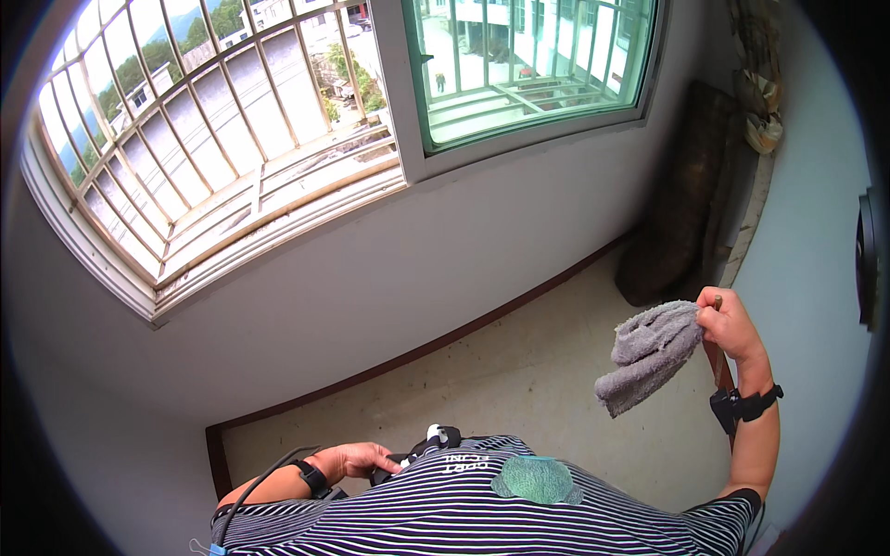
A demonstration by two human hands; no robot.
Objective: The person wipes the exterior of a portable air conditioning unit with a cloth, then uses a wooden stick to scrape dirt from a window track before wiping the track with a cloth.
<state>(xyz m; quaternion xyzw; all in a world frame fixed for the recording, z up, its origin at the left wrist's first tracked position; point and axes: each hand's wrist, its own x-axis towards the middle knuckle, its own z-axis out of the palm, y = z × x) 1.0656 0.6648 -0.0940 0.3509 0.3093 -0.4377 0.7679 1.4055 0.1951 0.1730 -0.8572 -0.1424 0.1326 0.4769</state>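
Note:
Out to the right, my right hand [724,323] is closed on one end of a grey terry cloth [650,354], which hangs folded to the left of the fingers above the floor. A thin rod-like thing shows at the same hand; whether it is held or lies behind is unclear. My left hand [361,460] is low in front of my body, at a black-and-white thing [434,445] partly hidden by my striped shirt [445,514]. Its fingertips are hidden there, so its grip is not plain. Both wrists wear black straps.
Ahead is a window with metal bars [261,90], its left part uncovered and a green-tinted glass pane [535,69] at right. A long dark brown object [674,201] leans in the corner beside the pale right wall. Dark red skirting [417,358] edges the floor [514,375].

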